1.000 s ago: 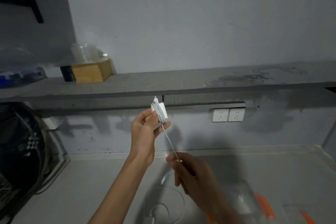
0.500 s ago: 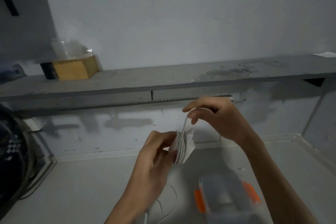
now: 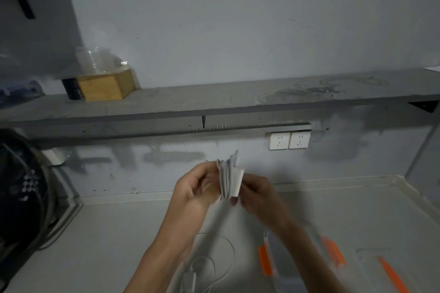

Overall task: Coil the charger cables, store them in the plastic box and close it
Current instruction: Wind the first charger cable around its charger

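Observation:
A white charger block with its cable wound around it (image 3: 229, 179) is held up in front of the wall. My left hand (image 3: 196, 187) grips it from the left and my right hand (image 3: 256, 194) pinches its right side. A loose strand of that cable (image 3: 209, 233) runs blurred down to the counter. A second white cable with a plug (image 3: 209, 266) lies in loose loops on the counter below my hands. The clear plastic box with orange clips (image 3: 266, 261) stands at the lower right, partly hidden by my right forearm.
A clear lid with an orange clip (image 3: 385, 271) lies right of the box. A grey shelf (image 3: 214, 100) carries a wooden box (image 3: 104, 88) under clear cups. Two wall sockets (image 3: 289, 140) sit under the shelf. A dark round appliance (image 3: 21, 188) fills the left edge.
My right hand has come down from above the bundle to its right side. Both hands and the wound charger have shifted right and slightly up in view.

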`<state>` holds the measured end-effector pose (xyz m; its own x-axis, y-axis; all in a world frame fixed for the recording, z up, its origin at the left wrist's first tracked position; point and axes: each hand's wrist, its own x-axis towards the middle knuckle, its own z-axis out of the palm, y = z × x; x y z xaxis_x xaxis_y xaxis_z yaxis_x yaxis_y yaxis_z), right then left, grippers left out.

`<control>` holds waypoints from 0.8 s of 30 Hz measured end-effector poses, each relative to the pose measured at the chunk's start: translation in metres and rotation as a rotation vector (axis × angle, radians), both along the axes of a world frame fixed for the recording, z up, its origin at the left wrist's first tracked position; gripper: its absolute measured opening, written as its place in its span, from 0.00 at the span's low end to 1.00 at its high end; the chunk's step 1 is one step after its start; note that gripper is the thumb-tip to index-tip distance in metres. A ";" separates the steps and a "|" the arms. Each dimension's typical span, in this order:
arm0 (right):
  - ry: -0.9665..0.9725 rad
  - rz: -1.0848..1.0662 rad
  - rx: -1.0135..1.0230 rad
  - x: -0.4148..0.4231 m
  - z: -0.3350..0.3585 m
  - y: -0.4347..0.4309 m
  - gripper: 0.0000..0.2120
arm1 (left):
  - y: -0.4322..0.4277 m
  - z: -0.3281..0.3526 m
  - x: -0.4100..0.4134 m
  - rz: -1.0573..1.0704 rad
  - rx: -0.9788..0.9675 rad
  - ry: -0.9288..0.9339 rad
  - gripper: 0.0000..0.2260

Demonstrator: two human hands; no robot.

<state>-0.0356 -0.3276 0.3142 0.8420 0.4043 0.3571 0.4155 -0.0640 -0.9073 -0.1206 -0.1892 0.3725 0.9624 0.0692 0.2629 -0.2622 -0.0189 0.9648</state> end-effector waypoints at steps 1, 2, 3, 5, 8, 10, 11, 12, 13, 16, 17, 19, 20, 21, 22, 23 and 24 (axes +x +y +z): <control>0.037 -0.017 0.015 -0.009 -0.012 0.005 0.14 | 0.002 -0.006 0.007 0.037 -0.022 0.049 0.11; 0.057 -0.044 0.021 -0.018 -0.021 0.008 0.14 | 0.003 -0.013 0.015 0.076 -0.044 0.105 0.11; 0.071 -0.070 0.012 -0.026 -0.030 0.010 0.13 | 0.004 -0.021 0.022 0.117 -0.063 0.153 0.11; 0.133 -0.093 -0.030 -0.040 -0.044 0.011 0.10 | 0.008 -0.034 0.034 0.201 -0.072 0.204 0.11; 0.111 -0.086 -0.131 -0.058 -0.050 0.006 0.10 | 0.014 -0.048 0.045 0.276 -0.107 0.225 0.09; 0.039 -0.030 -0.261 -0.070 -0.039 -0.001 0.10 | 0.015 -0.055 0.049 0.289 -0.137 0.259 0.08; -0.005 0.007 -0.317 -0.075 -0.030 -0.005 0.09 | 0.015 -0.060 0.052 0.312 -0.117 0.263 0.08; -0.046 0.038 -0.357 -0.079 -0.020 -0.008 0.08 | 0.015 -0.064 0.054 0.343 -0.067 0.258 0.06; -0.088 0.044 -0.385 -0.081 -0.011 -0.012 0.07 | 0.015 -0.069 0.054 0.365 -0.008 0.247 0.05; -0.279 -0.116 -0.463 -0.074 0.018 -0.027 0.10 | 0.009 -0.075 0.042 0.318 0.141 0.207 0.04; -0.365 -0.195 -0.468 -0.066 0.027 -0.035 0.11 | 0.006 -0.075 0.036 0.275 0.163 0.191 0.04; -0.511 -0.306 -0.439 -0.048 0.044 -0.049 0.09 | -0.002 -0.068 0.019 0.153 0.148 0.172 0.03; -0.543 -0.327 -0.408 -0.038 0.051 -0.054 0.09 | -0.006 -0.061 0.010 0.083 0.121 0.155 0.04; -0.527 -0.315 -0.363 -0.028 0.056 -0.058 0.08 | -0.010 -0.052 0.002 0.016 0.091 0.129 0.04; -0.471 -0.276 -0.309 -0.017 0.058 -0.060 0.07 | -0.012 -0.041 -0.005 -0.043 0.069 0.104 0.04; -0.393 -0.212 -0.250 -0.008 0.056 -0.060 0.05 | -0.014 -0.031 -0.010 -0.080 0.058 0.078 0.05; -0.316 -0.149 -0.194 0.000 0.052 -0.059 0.03 | -0.014 -0.022 -0.014 -0.098 0.057 0.056 0.05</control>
<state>-0.0358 -0.3865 0.3661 0.7575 0.3713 0.5369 0.6454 -0.3024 -0.7015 -0.1344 -0.2030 0.3500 0.9770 -0.0395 0.2095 -0.2114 -0.0513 0.9761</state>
